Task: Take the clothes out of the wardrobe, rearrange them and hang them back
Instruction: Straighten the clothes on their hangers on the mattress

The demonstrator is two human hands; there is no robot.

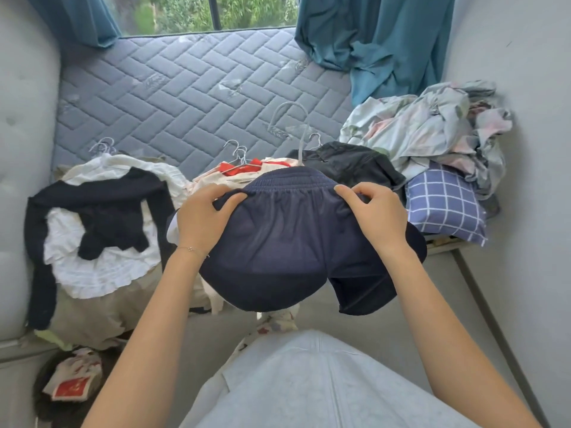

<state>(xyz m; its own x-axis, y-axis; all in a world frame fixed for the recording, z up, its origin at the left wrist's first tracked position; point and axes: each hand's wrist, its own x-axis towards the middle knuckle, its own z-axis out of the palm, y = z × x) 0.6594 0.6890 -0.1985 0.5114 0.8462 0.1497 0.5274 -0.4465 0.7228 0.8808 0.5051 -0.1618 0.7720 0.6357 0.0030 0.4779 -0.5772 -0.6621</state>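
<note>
A person's pale grey top (309,381) fills the bottom of the view, and 2 bare arms reach forward from it. The left hand (204,217) and right hand (375,214) hold a pair of navy shorts (278,242) in the air above the near edge of a bed. Each hand pinches one end of the waistband, thumb at the front and fingers curled into the cloth. A thin bracelet (191,250) sits on the left wrist.

The shorts are dark blue and slightly sheer, with a gathered elastic waistband on top and 2 short legs hanging loose below. A pale hanger hook (290,115) rises just behind the waistband.

On the bed's left side, a black cardigan (102,211) lies over a white ruffled garment (102,270). Beyond the shorts is a red and white pile (247,168) with wire hangers. To its right is a black garment (349,165), then a blue checked pillow (441,205) and a heap of floral bedding (432,128). The bare quilted mattress (185,88) stretches back to teal curtains (386,41) and a window (216,10).
</note>
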